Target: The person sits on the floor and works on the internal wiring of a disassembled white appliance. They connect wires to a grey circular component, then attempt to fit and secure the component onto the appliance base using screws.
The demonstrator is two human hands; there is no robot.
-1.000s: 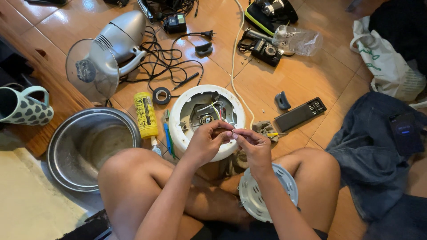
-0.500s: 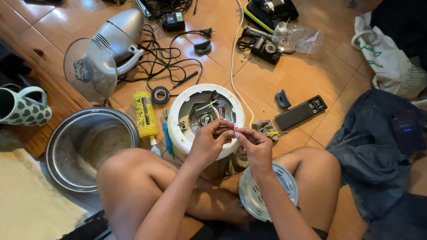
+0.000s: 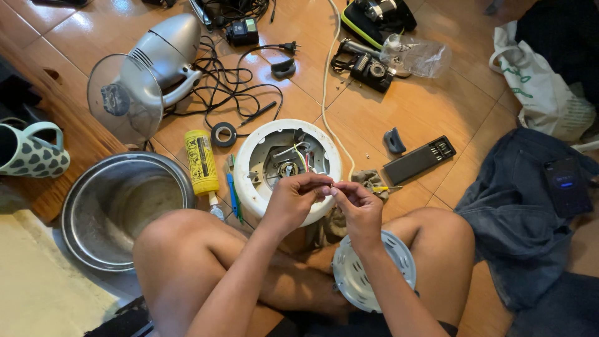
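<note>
I sit cross-legged on a wooden floor over an upturned white round appliance base [image 3: 262, 150], opened so its inner wiring [image 3: 298, 157] shows. My left hand [image 3: 293, 200] and my right hand [image 3: 357, 209] meet at its near rim, fingertips pinched together on a thin wire coming out of the base. A white slotted round cover [image 3: 374, 274] lies between my legs under my right forearm.
A steel pot [image 3: 118, 206] sits at left, with a yellow glue tube [image 3: 201, 162], blue pen [image 3: 231, 193] and black tape roll [image 3: 223, 134] beside the base. Farther off lie a grey lid [image 3: 150, 68], black cables [image 3: 231, 93], a screwdriver bit case [image 3: 418, 160], jeans [image 3: 524, 212] and a spotted mug [image 3: 31, 153].
Both hands stayed pinched together at the base's near rim, with only small finger movements on the wire. The camera view shifted slightly.
</note>
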